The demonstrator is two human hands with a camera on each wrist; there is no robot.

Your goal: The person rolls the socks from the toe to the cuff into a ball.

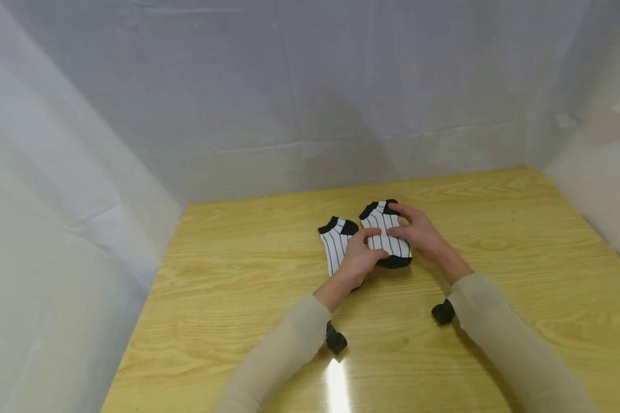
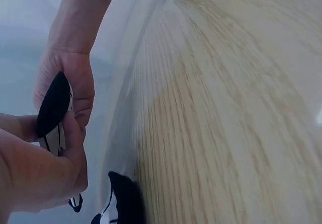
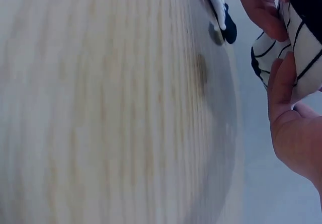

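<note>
1. Writing: no readable brand, label or text on any item in the three views.
2. Socks: two, both white with thin dark pinstripes and black toe, heel and cuff patches.
3. Held sock point(image 1: 387, 232): just right of centre in the head view, on or just above the tabletop point(image 1: 237, 275), black toe pointing toward the lower edge of the frame. I can't tell if it is fully lifted.
4. Second sock point(image 1: 334, 241): lies flat on the tabletop just left of the held one, its lower part hidden behind the left hand.
5. Hands: two, both bare, beige sleeves on both arms.
6. Left hand point(image 1: 360, 257): grasps the held sock's left edge, thumb and fingers pinching the fabric; the left wrist view shows the black toe patch between the fingers.
7. Right hand point(image 1: 418, 232): grasps the same sock from the right side, fingers over the striped top and thumb curled on the fabric, confirmed in the right wrist view at upper right.
8. Wrist devices: two small black units, one under each forearm, in the lower middle of the head view.
9. Surroundings: light wood-grain tabletop, white sheeting on three sides.
</note>
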